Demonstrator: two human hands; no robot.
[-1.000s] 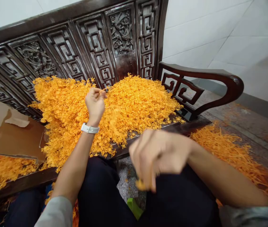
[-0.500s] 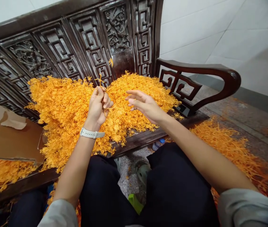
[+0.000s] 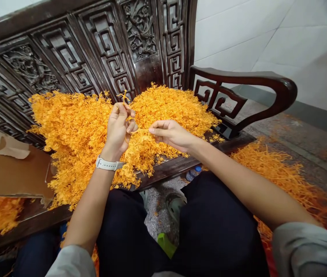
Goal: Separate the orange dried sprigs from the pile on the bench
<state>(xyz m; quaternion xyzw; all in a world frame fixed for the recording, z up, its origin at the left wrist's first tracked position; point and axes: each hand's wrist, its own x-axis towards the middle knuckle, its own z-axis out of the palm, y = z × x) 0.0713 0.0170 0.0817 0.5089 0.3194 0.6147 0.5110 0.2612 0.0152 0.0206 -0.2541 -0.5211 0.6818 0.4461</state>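
My left hand (image 3: 121,125) is raised over a heap of small orange plastic pieces (image 3: 77,123) with thin, branching strands. Its thumb and forefinger pinch one such orange plastic piece (image 3: 125,96), whose forked end sticks up above the fingertips. The other fingers curl in, and a bit of orange shows beside them. My right hand (image 3: 171,134) is just to the right, thumb and fingertips closed in a pinch and pointing at the left hand. Whatever is between those fingertips blends into the orange heap behind.
The heap lies on a dark carved wooden bench (image 3: 177,163) with a curved armrest (image 3: 250,77). A torn cardboard box (image 3: 16,173) stands on the left. More orange strands (image 3: 276,173) lie at right. A bottle (image 3: 192,174) is under the bench edge; something green (image 3: 166,244) lies between my legs.
My right hand has moved slightly left and down, its spread fingers closing into a pinch. A small orange piece seen in the air before the bench back is gone. My left hand keeps its pinch.
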